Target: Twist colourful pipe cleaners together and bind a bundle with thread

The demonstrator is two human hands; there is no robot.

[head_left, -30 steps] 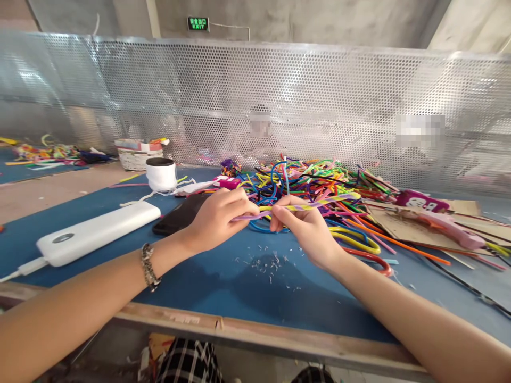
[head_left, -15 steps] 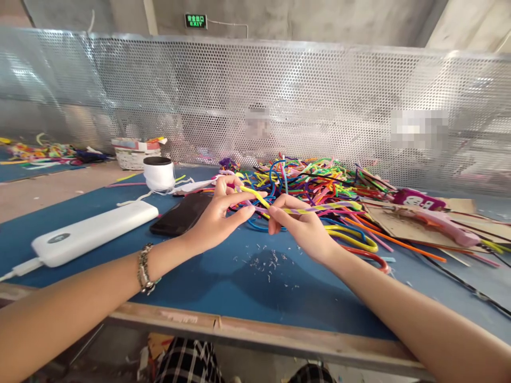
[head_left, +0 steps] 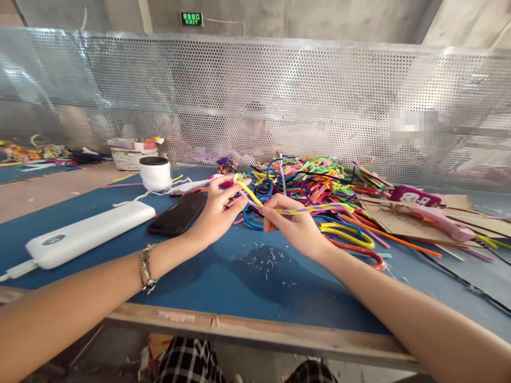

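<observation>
My left hand (head_left: 215, 210) and my right hand (head_left: 293, 223) meet above the blue table (head_left: 223, 276), both on a twisted yellow and purple pipe-cleaner strand (head_left: 307, 209). The right hand pinches the twisted part, which runs off to the right. The left hand's fingers hold the loose yellow end (head_left: 249, 191), bent up and to the left. Just behind the hands lies a big heap of coloured pipe cleaners (head_left: 315, 183). A beaded bracelet (head_left: 146, 267) circles my left wrist.
A white power bank (head_left: 85, 234) with cable and a black phone (head_left: 178, 213) lie at the left. A white tape roll (head_left: 155, 173) and a small basket (head_left: 128, 154) stand behind. A pink glue gun (head_left: 435, 218) rests on cardboard at right. A perforated metal screen (head_left: 319, 101) closes the back.
The left hand has opened its grip and swung the loose yellow end up and leftward, away from the twisted part. The right hand has kept its pinch and shifted slightly left.
</observation>
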